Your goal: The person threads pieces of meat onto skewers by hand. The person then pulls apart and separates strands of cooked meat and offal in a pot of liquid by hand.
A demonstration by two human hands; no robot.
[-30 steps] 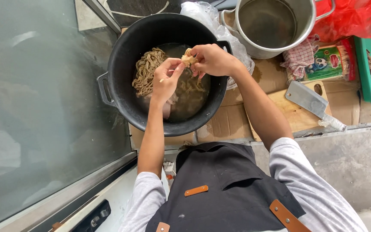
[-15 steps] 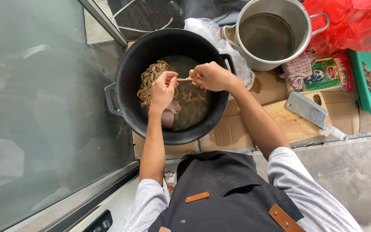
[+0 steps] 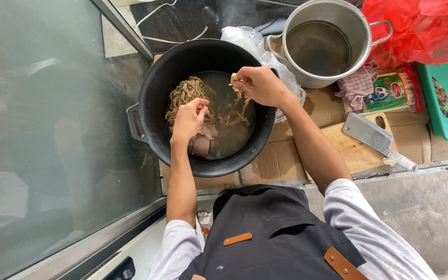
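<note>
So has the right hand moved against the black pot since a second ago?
Yes. The right hand has drawn apart from the left hand, toward the black pot's rim nearest the steel pot.

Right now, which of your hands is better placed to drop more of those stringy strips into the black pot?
Probably the right hand: it pinches pale strips that dangle over the liquid in the black pot. The left hand is lower, fingers curled by the brown noodle-like heap; what it grips, I can't tell.

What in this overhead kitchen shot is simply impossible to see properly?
- Head view: the pale chunks in the black pot are partly hidden by the left hand.
- The green tray is cut off by the right edge.
- The steel pot holds dark liquid; its bottom is hidden.
- What lies behind the glass pane is blurred by reflections.
</note>
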